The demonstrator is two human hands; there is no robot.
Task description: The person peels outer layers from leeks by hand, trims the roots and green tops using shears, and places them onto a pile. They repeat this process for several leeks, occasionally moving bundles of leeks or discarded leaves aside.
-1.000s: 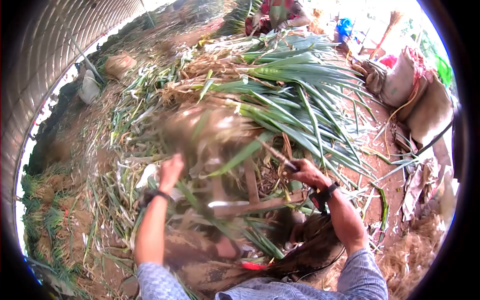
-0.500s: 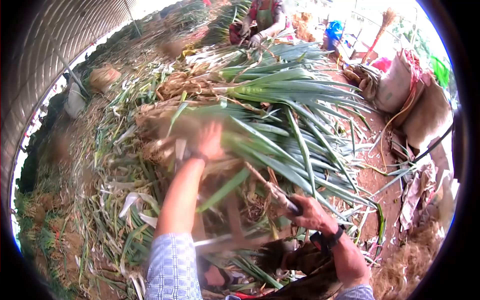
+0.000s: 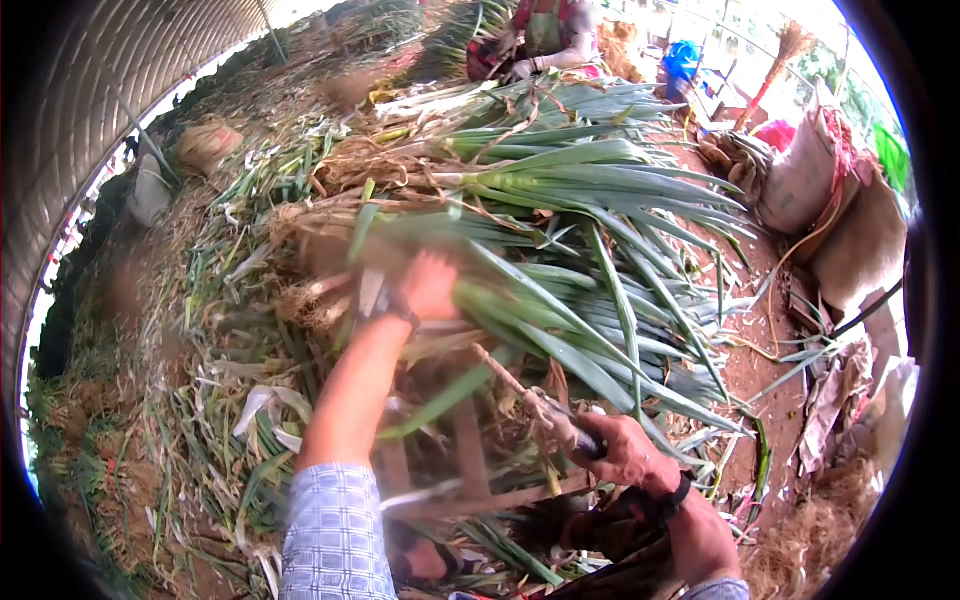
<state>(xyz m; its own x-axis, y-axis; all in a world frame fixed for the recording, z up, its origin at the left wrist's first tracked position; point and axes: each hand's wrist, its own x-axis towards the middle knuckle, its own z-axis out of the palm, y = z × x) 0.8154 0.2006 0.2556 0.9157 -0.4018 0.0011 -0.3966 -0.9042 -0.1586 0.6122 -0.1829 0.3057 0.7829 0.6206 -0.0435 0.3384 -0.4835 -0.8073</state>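
Observation:
My left hand [image 3: 432, 286] reaches over the near part of a leek heap and is closed round a leek [image 3: 500, 307], slightly blurred. Green leaves fan out from it to the right, while a pale stalk end shows to the left of my wrist. Lower right, my right hand [image 3: 630, 452] grips the black handle of a tool [image 3: 545, 415]. Its long, rough, brownish shaft points up and left, and the tip stands just below the leek leaves. More leeks [image 3: 560, 180] lie side by side beyond, roots to the left and leaves to the right.
A wooden frame [image 3: 470, 445] stands low in front of me, above my feet. Leaf scraps [image 3: 230, 370] litter the ground on the left. Full sacks [image 3: 800, 185] stand at the right. Across the heap a person [image 3: 545, 40] sits with leeks, near a blue bag [image 3: 682, 60].
The view has shifted slightly. My right hand and the tool have dropped a little, with the tip lower and further left. My left hand stays at the leek. The person opposite has moved their hands.

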